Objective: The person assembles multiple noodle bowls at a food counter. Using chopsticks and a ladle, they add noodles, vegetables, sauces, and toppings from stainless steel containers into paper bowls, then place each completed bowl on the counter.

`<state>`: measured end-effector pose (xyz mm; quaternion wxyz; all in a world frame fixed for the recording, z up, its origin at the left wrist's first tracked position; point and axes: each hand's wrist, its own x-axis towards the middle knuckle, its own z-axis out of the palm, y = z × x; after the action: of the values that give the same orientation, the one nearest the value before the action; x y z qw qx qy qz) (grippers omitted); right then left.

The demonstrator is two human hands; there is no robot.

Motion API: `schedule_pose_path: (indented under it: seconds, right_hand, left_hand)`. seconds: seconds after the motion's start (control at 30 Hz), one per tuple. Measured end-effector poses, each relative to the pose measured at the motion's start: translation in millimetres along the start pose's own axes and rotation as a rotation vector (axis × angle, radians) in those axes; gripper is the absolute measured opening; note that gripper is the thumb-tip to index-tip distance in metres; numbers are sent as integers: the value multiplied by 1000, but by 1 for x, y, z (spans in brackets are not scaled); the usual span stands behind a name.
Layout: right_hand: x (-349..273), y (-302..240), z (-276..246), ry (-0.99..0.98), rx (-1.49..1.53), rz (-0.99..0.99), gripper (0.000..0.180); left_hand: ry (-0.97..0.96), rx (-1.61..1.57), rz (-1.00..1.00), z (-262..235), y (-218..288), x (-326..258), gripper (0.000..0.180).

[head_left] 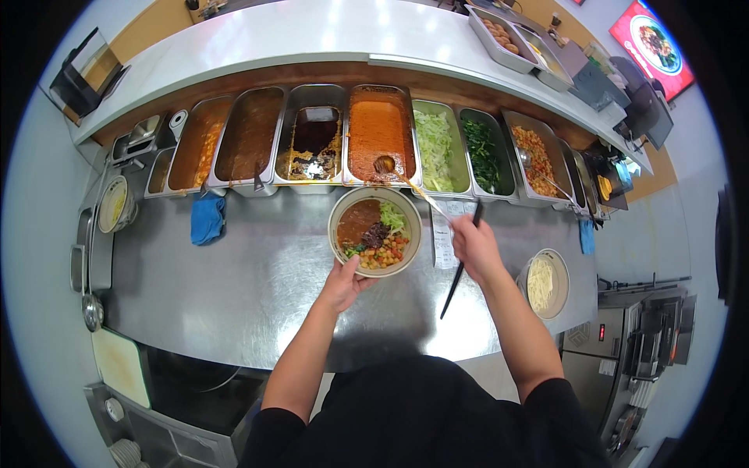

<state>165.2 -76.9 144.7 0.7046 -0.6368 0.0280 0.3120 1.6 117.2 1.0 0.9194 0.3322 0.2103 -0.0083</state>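
Observation:
My left hand (341, 285) grips the near left rim of a round bowl (419, 234), held over the steel counter. In the bowl are brown sauce, shredded lettuce, dark minced topping, and diced yellow and orange pieces with some green. My right hand (476, 248) is closed round the handle of a ladle (385, 164). The ladle's head rests in the near end of the pan of orange-red sauce (379, 132), just beyond the bowl. Black chopsticks (452, 291), or a similar thin stick, also pass through my right hand, pointing toward me.
Sauce and vegetable pans line the far side, including a lettuce pan (470, 175) and a greens pan (511, 175). A noodle bowl (567, 285) stands right, another bowl (134, 207) left. A blue cloth (207, 220) and paper slips (444, 248) lie on the steel counter (234, 288).

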Motion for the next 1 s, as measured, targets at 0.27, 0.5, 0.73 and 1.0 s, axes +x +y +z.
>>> schedule_pose_path:
  seconds: [0.27, 0.5, 0.73, 1.0]
  right_hand:
    - [81, -1, 35, -50, -128, 52, 23]
    - [-10, -1, -47, 208, -495, -78, 37]
    - [-90, 22, -363, 1051, -1141, -299, 25]
    - [-102, 55, -435, 564, -404, 61, 42]
  left_hand:
    - [-18, -101, -33, -5, 1, 4, 50]
    - [-12, -129, -26, -20, -10, -13, 52]
    - [99, -90, 24, -7, -31, -75, 47]
    - [231, -167, 185, 16, -90, -136, 49]
